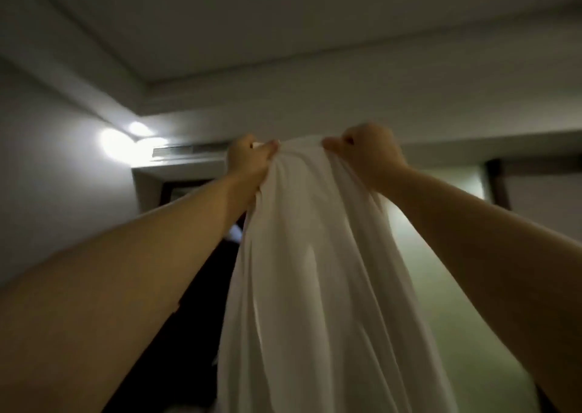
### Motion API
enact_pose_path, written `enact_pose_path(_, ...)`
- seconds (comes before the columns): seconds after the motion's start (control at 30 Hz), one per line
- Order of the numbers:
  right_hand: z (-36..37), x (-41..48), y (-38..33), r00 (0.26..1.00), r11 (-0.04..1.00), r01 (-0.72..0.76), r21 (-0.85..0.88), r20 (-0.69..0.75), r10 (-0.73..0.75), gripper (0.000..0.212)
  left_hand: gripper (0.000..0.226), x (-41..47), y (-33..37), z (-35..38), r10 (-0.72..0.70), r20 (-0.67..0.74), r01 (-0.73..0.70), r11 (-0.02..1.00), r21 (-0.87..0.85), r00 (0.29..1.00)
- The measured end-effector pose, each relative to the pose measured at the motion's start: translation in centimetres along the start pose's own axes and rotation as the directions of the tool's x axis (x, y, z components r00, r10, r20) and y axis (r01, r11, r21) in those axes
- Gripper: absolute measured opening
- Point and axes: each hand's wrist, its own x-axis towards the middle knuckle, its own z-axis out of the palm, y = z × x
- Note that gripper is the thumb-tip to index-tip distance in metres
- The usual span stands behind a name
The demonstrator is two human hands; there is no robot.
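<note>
I'm looking up at the ceiling (220,18), which fills the top half of the frame and steps down to a wall (441,113) across the middle. A white sheet (315,286) hangs through the centre, from its bunched top edge at mid-frame down past the bottom edge, falling in long folds. My two bare forearms come in from the lower corners and converge on that top edge. My left hand (248,160) grips the sheet's upper left corner, fingers curled round the gathered cloth. My right hand (368,154) grips the upper right part, thumb pinching cloth against curled fingers. The hands are near each other, with a short span of sheet between them. A light (115,141) glows at centre left. A vent (189,150) sits just beside it, left of my left hand.
</note>
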Motion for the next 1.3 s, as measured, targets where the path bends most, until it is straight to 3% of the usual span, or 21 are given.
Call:
enact_pose_path(0.07,-2.4,2.9,0.6,0.991,1.0,-0.006,0.011,-0.135,0.008,0.056,0.028,3.0,3.3,1.0,0.072,0.021,-0.07,0.993,-0.093,0.997)
enact_pose_path(0.13,-3.1,3.0,1.7,0.987,0.974,-0.059,0.219,-0.133,0.089,0.055,0.024,3.9,3.9,1.1,0.09,0.136,-0.056,0.97,-0.235,0.987)
enact_pose_path(0.2,-2.3,0.0,3.1,0.981,0.821,-0.191,0.538,0.093,0.168,0.036,0.024,2.9,2.1,0.5,0.049,0.298,0.078,0.913,-0.401,0.953)
enact_pose_path(0.27,-0.3,-5.2,4.4,0.925,0.65,-0.348,0.675,0.362,0.119,0.022,0.024,0.5,-1.2,-0.1,0.006,0.418,0.204,0.866,-0.457,0.909)
enact_pose_path(0.37,4.3,-15.0,5.6,0.8,0.553,-0.538,0.636,0.592,0.097,0.031,0.023,-6.0,-7.4,-1.3,-0.094,0.563,0.359,0.851,-0.382,0.821)
enact_pose_path(0.47,9.4,-25.3,5.3,0.755,0.596,-0.601,0.533,0.622,0.205,0.024,0.03,-14.8,-13.8,-3.5,-0.256,0.595,0.428,0.889,-0.165,0.762)
enact_pose_path(0.6,14.1,-38.0,2.2,0.695,0.701,-0.631,0.333,0.644,0.319,0.034,0.032,-27.6,-21.0,-8.7,-0.557,0.436,0.543,0.822,0.17,0.707)
enact_pose_path(0.77,16.5,-46.6,-3.4,0.598,0.732,-0.637,0.244,0.755,0.269,0.03,0.028,-38.3,-23.1,-15.7,-0.81,0.168,0.711,0.577,0.402,0.562)
enact_pose_path(0.87,17.2,-48.5,-6.1,0.603,0.697,-0.661,0.279,0.75,0.272,0.027,0.03,-40.2,-23.2,-18.6,-0.831,0.104,0.742,0.538,0.4,0.547)
enact_pose_path(0.97,17.8,-49.5,-8.1,0.593,0.585,-0.729,0.355,0.754,0.282,0.029,0.024,-40.6,-23.2,-20.5,-0.84,0.1,0.746,0.522,0.413,0.533)
enact_pose_path(1.07,17.8,-49.9,-9.3,0.526,0.462,-0.774,0.434,0.846,0.088,0.029,0.014,-40.3,-23.1,-21.9,-0.83,0.114,0.737,0.541,0.406,0.547)
enact_pose_path(1.17,17.1,-50.3,-10.1,0.45,0.467,-0.753,0.464,0.88,-0.15,0.037,0.007,-39.6,-23.2,-23.4,-0.795,0.227,0.689,0.603,0.401,0.563)
enact_pose_path(1.3,16.6,-51.1,-11.6,0.352,0.477,-0.771,0.422,0.906,-0.233,0.016,0.012,-39.4,-23.4,-25.1,-0.719,0.408,0.651,0.689,0.318,0.563)
